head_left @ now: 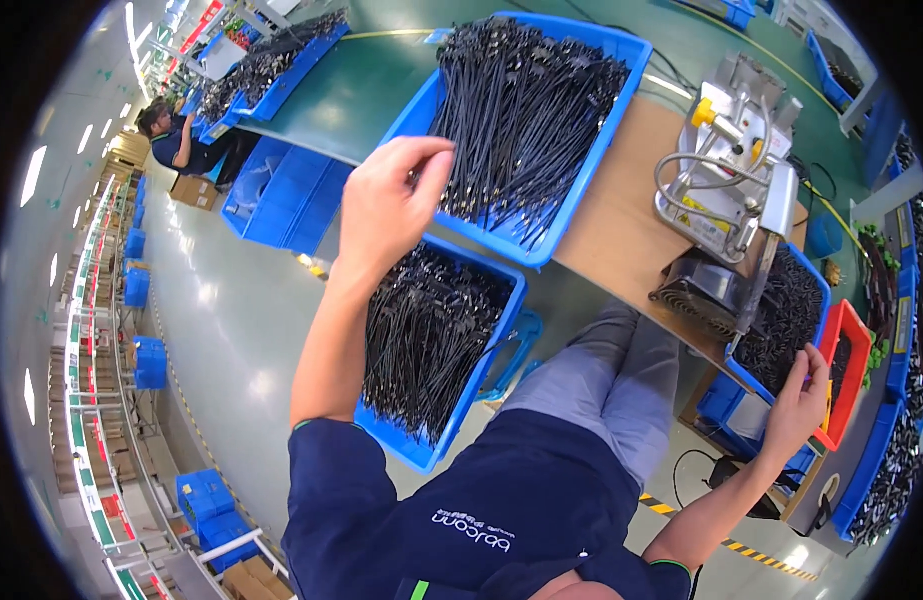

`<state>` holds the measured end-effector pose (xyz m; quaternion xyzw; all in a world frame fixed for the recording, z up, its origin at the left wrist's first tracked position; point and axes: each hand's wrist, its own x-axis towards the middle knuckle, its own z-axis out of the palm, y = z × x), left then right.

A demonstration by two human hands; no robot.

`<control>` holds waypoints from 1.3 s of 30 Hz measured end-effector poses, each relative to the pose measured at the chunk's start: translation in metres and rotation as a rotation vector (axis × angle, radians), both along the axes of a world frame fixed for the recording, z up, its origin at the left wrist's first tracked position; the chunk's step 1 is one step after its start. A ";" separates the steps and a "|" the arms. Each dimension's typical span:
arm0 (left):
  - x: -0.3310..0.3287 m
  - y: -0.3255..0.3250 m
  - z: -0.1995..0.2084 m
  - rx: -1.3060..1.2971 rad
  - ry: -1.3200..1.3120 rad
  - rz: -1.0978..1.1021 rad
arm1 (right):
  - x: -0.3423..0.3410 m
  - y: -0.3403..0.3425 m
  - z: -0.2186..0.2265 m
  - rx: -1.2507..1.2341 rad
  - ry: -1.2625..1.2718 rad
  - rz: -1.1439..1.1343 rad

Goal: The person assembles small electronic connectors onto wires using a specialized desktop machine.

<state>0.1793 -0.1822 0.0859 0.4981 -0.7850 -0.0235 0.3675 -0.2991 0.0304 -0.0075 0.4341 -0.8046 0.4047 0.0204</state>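
Observation:
My left hand (387, 205) is raised at the near left corner of a blue bin (554, 250) filled with black cables (527, 110). Its fingers are curled in and the thumb is drawn against them; whatever they may hold is hidden. Below that hand, a second blue bin (444, 425) holds more dark cables (422, 345). Over on the right, my right hand (797, 405) is at the rim of a blue tray of small black parts (782, 310), beside an orange-red bin (850, 370). Its fingertips are bent together, and any small thing between them cannot be made out.
A metal bench machine (727, 165) with a yellow knob and looped hoses stands on a brown board (617, 190). A black coiled reel (707, 285) sits at its near side. Another person (177, 140) sits far left by blue bins. Blue parts bins (887, 480) line the right edge.

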 end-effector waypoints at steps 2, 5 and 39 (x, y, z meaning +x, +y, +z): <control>-0.018 -0.029 0.006 0.021 -0.176 -0.070 | 0.012 0.006 0.001 -0.012 -0.060 0.000; -0.059 -0.086 -0.005 0.147 -0.378 -0.124 | 0.027 0.016 0.006 -0.113 -0.115 -0.006; -0.128 -0.212 -0.058 0.236 -0.382 0.134 | 0.065 0.066 -0.004 -0.113 -0.316 0.015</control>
